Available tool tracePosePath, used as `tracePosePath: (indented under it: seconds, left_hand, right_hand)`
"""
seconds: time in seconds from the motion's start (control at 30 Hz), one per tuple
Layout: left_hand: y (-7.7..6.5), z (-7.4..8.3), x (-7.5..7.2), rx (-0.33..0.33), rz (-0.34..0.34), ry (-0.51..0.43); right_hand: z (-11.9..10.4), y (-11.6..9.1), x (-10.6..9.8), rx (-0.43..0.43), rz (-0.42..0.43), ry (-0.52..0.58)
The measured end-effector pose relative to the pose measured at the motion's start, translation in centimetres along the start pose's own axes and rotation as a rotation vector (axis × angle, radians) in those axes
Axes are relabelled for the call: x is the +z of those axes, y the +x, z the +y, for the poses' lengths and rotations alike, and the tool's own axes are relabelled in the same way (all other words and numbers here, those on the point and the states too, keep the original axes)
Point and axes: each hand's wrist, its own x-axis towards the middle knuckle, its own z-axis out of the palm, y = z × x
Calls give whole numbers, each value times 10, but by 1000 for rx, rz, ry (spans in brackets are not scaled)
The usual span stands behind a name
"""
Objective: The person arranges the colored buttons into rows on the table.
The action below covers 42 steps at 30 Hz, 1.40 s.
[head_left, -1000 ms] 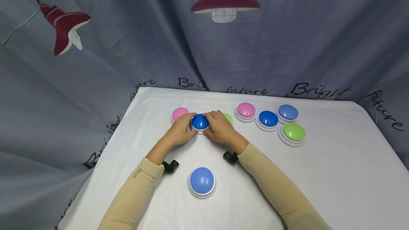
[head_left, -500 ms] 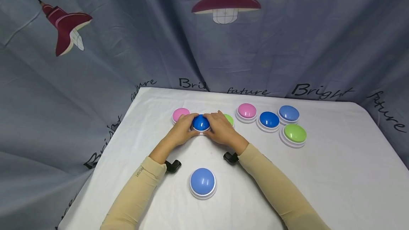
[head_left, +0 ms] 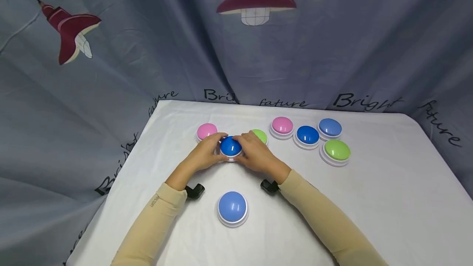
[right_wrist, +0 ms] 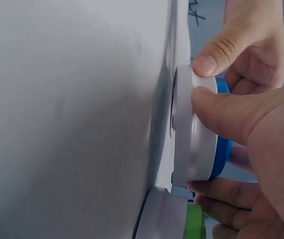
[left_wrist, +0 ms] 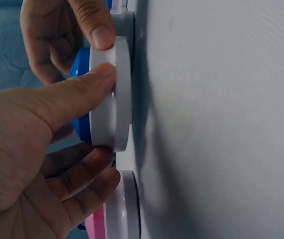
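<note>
A round push button with a dark blue dome [head_left: 230, 146] and white base is held between both hands in the head view. My left hand [head_left: 204, 151] grips its left side, thumb [left_wrist: 89, 92] on the near side of the white base. From the right, my right hand [head_left: 256, 151] grips it likewise, its thumb [right_wrist: 221, 112] along the base. Both wrist views show a narrow gap between this base and the tabletop. Beside the left fingers sits a pink button [head_left: 207, 130]. A green button [head_left: 260, 135], partly hidden, sits behind the right hand.
Nearer the body stands a light blue button [head_left: 232, 207]. To the right sit another pink button [head_left: 282, 126], a second dark blue button [head_left: 308, 135], another light blue one [head_left: 330, 128] and another green one [head_left: 336, 151]. A grey printed curtain [head_left: 314, 44] hangs behind the white table [head_left: 399, 200].
Both hands have brought the dark blue button slightly toward the body, and its base now shows off the table. The head view has shifted a little. The other buttons stay in place.
</note>
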Motion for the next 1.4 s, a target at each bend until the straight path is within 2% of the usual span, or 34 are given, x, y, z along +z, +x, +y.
tracePosePath:
  seconds: [0.2, 0.73, 0.93, 1.4]
  left_hand:
    - [-6, 9, -4, 8, -34, -34]
    - [-17, 30, -9, 98, -119, 30]
    - [-18, 33, -8, 134, -161, 43]
    - [-21, 42, -2, 128, -222, 24]
  right_hand:
    - [-8, -15, -1, -1, 1, 4]
    - [-24, -48, -4, 39, -2, 125]
    - [-28, -58, -1, 35, -9, 132]
    - [-33, -74, -2, 72, -26, 144]
